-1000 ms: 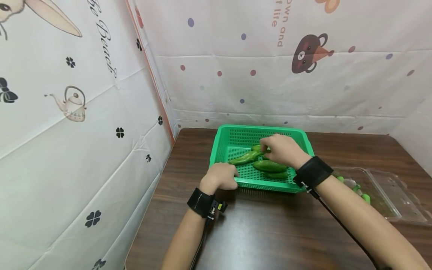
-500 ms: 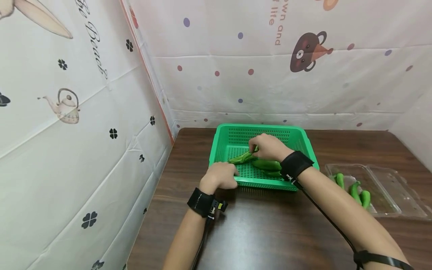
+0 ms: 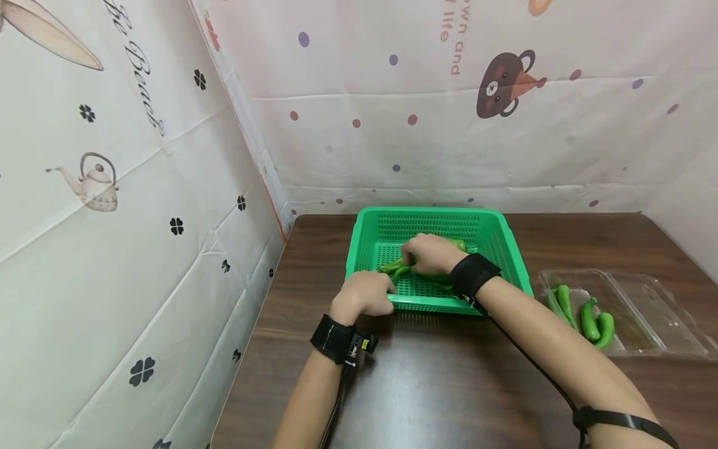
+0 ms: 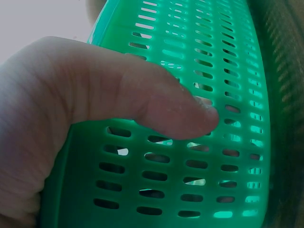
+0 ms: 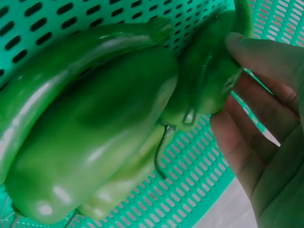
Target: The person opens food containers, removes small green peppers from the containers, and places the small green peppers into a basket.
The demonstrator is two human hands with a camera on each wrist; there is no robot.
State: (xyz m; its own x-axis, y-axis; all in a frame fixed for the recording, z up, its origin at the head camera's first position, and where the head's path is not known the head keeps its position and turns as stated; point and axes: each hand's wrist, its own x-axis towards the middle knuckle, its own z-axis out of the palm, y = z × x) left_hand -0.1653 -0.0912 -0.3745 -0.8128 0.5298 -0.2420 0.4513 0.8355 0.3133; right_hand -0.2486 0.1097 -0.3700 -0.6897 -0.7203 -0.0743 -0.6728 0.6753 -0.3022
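A green slotted basket [image 3: 359, 249] stands on the dark wooden table. My left hand [image 3: 381, 290] grips its near left rim; in the left wrist view the thumb [image 4: 180, 109] presses on the outer wall of the basket [image 4: 213, 190]. My right hand [image 3: 413, 255] reaches into the basket and holds a green pepper [image 3: 392, 268] low over the floor. In the right wrist view the fingers [image 5: 256, 52] lie against that pepper [image 5: 204, 71], beside a bigger pepper [image 5: 95, 156] and a long one [image 5: 57, 71]. The hand hides most of the peppers in the head view.
An open clear plastic box [image 3: 645, 312] lies at the right of the table with three slim green chillies [image 3: 589, 318] in it. Patterned white sheets wall off the left and the back. The dark tabletop [image 3: 426, 386] runs from the basket to the near edge.
My right hand has moved left and lower inside the basket, taking the pepper along. The left hand has stayed on the rim. The chillies in the box now show fully.
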